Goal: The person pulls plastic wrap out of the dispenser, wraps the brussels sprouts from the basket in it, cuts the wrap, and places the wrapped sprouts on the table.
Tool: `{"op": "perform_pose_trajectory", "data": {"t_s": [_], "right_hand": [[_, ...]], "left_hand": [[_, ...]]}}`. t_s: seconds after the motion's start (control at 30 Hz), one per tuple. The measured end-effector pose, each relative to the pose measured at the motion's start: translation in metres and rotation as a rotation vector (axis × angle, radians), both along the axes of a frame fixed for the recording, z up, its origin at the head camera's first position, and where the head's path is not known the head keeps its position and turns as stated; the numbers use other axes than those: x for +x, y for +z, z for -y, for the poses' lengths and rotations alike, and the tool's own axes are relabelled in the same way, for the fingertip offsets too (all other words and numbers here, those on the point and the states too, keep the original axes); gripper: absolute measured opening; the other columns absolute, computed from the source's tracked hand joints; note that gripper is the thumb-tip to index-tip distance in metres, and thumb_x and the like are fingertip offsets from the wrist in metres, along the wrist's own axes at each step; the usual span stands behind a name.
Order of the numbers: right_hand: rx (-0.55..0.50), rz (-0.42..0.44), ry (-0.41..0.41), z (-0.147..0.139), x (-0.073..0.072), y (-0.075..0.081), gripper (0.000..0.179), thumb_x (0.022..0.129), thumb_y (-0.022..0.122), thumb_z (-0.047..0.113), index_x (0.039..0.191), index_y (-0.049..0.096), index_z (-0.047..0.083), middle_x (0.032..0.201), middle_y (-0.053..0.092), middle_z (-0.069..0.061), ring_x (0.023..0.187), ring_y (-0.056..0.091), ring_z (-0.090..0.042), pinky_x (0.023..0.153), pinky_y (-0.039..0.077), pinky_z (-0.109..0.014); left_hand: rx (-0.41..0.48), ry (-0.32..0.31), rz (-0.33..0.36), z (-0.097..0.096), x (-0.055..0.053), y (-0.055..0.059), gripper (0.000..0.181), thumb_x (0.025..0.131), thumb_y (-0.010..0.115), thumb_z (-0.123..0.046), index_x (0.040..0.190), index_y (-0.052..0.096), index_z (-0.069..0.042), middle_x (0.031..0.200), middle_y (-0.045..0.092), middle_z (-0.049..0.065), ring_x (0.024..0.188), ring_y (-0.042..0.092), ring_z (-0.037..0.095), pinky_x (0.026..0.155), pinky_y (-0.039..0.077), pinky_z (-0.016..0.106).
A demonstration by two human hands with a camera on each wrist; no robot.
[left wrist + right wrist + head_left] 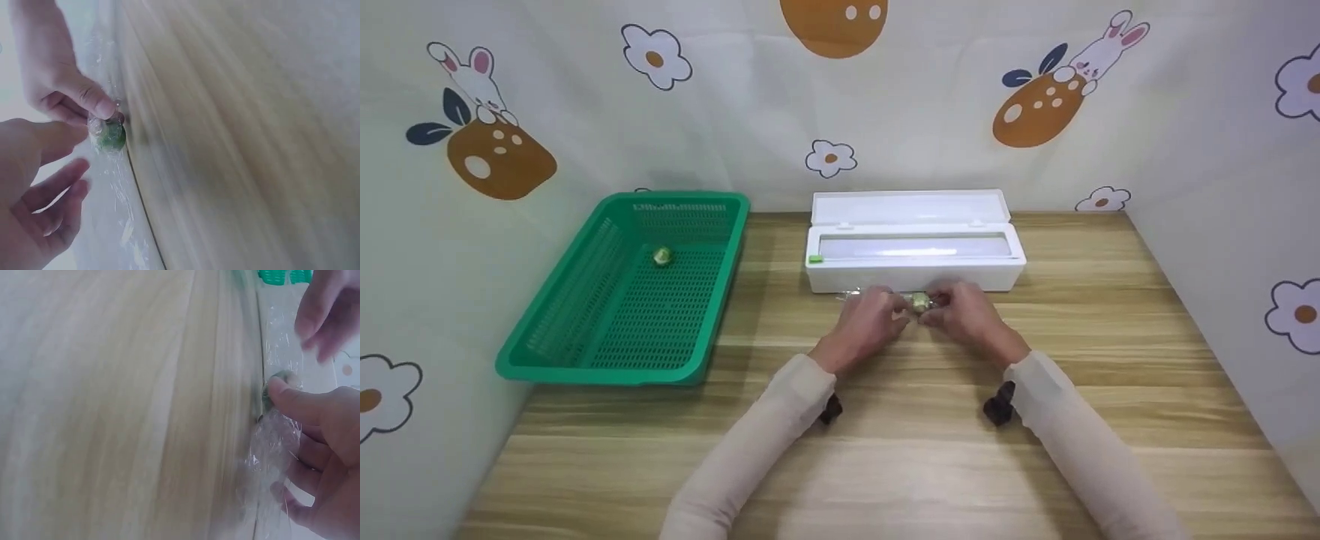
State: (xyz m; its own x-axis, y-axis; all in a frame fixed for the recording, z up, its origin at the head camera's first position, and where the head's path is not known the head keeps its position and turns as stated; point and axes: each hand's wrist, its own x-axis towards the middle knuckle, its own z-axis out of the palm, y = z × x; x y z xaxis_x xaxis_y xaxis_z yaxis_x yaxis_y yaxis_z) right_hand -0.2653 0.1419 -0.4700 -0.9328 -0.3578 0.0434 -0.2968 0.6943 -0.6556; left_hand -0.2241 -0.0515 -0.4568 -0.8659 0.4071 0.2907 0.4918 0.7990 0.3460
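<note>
A small round green thing [920,302], patchy and pale on top, is wrapped about with clear cling film [125,191] just in front of the white film dispenser box [915,280]. My right hand [969,315] pinches it, the thumb [289,396] lying over its side. Close by on its left is my left hand [870,322], fingers loosely bent and apart, with nothing gripped in the left wrist view. Loose crinkled film trails from both sides of the green thing along the box's front. The kind of the green thing I cannot tell.
A green slotted basket [705,322] stands at the left with a similar small pale-green round thing [662,256] inside. The dispenser's lid [909,208] is raised at the back, and a small green slider [815,259] sits at its left end. Patterned cloth [735,112] surrounds the wooden table [1110,337].
</note>
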Motion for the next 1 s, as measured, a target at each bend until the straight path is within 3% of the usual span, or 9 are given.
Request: {"op": "perform_pose_trajectory", "data": {"t_s": [0.17,0.23,0.33,0.4,0.5,0.6,0.77,0.9,1.0], "right_hand": [[-0.095,0.082,-0.072,-0.002,0.002,0.004,0.025,0.082,0.081,0.010,0.107,0.076,0.007,0.102,0.075,-0.011,0.092,0.066,-0.019,0.082,0.054,-0.032],[-0.132,0.118,-0.097,0.000,0.005,0.005,0.026,0.083,0.081,0.013,0.108,0.076,0.009,0.101,0.076,-0.011,0.092,0.067,-0.019,0.081,0.055,-0.031],[-0.180,0.169,-0.126,0.005,0.010,0.008,0.031,0.083,0.082,0.019,0.111,0.075,0.008,0.105,0.077,-0.012,0.096,0.070,-0.020,0.083,0.057,-0.030],[-0.219,0.208,-0.143,0.008,0.014,0.009,0.036,0.083,0.082,0.021,0.114,0.074,0.006,0.108,0.076,-0.014,0.099,0.072,-0.022,0.086,0.059,-0.030],[-0.271,0.263,-0.166,0.013,0.019,0.013,0.041,0.083,0.082,0.023,0.117,0.071,0.003,0.113,0.075,-0.017,0.103,0.073,-0.025,0.090,0.058,-0.031],[-0.320,0.312,-0.190,0.018,0.023,0.016,0.042,0.084,0.081,0.022,0.119,0.070,0.001,0.115,0.073,-0.019,0.105,0.072,-0.027,0.091,0.059,-0.031],[-0.368,0.363,-0.200,0.023,0.027,0.016,0.038,0.087,0.079,0.019,0.119,0.070,0.001,0.118,0.072,-0.019,0.109,0.071,-0.030,0.094,0.058,-0.034],[-0.358,0.361,-0.113,0.018,0.029,0.017,0.039,0.093,0.072,0.027,0.124,0.069,0.003,0.121,0.071,-0.018,0.113,0.069,-0.031,0.098,0.056,-0.039],[-0.337,0.334,-0.042,0.006,0.028,0.024,0.040,0.099,0.063,0.034,0.124,0.069,0.004,0.118,0.073,-0.018,0.109,0.070,-0.033,0.097,0.056,-0.044]], "left_hand": [[0.061,0.015,0.184,0.003,0.003,-0.004,0.015,0.089,0.071,-0.018,0.098,0.080,-0.010,0.093,0.079,0.005,0.084,0.072,0.019,0.076,0.058,0.033],[0.105,0.031,0.246,0.004,0.004,-0.008,0.016,0.091,0.069,-0.020,0.093,0.080,-0.008,0.085,0.077,0.004,0.076,0.068,0.016,0.072,0.055,0.029],[0.227,0.064,0.338,0.004,0.006,-0.012,0.027,0.095,0.066,-0.024,0.076,0.076,-0.006,0.062,0.063,-0.003,0.057,0.052,0.009,0.055,0.043,0.022],[0.351,0.067,0.391,0.005,0.006,-0.014,0.031,0.097,0.063,-0.021,0.075,0.073,-0.002,0.056,0.053,-0.004,0.051,0.042,0.006,0.049,0.034,0.020],[0.539,0.074,0.437,0.006,0.005,-0.014,0.022,0.096,0.060,-0.014,0.092,0.076,0.000,0.064,0.063,0.004,0.051,0.043,0.004,0.048,0.035,0.018],[0.734,0.102,0.496,0.008,0.002,-0.015,0.026,0.094,0.060,-0.011,0.113,0.074,-0.001,0.087,0.074,0.019,0.057,0.057,0.011,0.050,0.049,0.023],[0.905,0.141,0.567,0.010,-0.003,-0.019,0.028,0.091,0.071,-0.023,0.109,0.075,-0.002,0.105,0.076,0.018,0.085,0.070,0.023,0.074,0.061,0.035],[0.943,0.156,0.578,0.011,-0.008,-0.023,0.034,0.088,0.075,-0.032,0.112,0.075,-0.007,0.116,0.075,0.012,0.110,0.067,0.022,0.099,0.053,0.036],[1.021,0.140,0.656,0.012,-0.011,-0.026,0.037,0.089,0.074,-0.032,0.117,0.073,-0.008,0.121,0.073,0.010,0.119,0.064,0.021,0.110,0.045,0.038]]}}
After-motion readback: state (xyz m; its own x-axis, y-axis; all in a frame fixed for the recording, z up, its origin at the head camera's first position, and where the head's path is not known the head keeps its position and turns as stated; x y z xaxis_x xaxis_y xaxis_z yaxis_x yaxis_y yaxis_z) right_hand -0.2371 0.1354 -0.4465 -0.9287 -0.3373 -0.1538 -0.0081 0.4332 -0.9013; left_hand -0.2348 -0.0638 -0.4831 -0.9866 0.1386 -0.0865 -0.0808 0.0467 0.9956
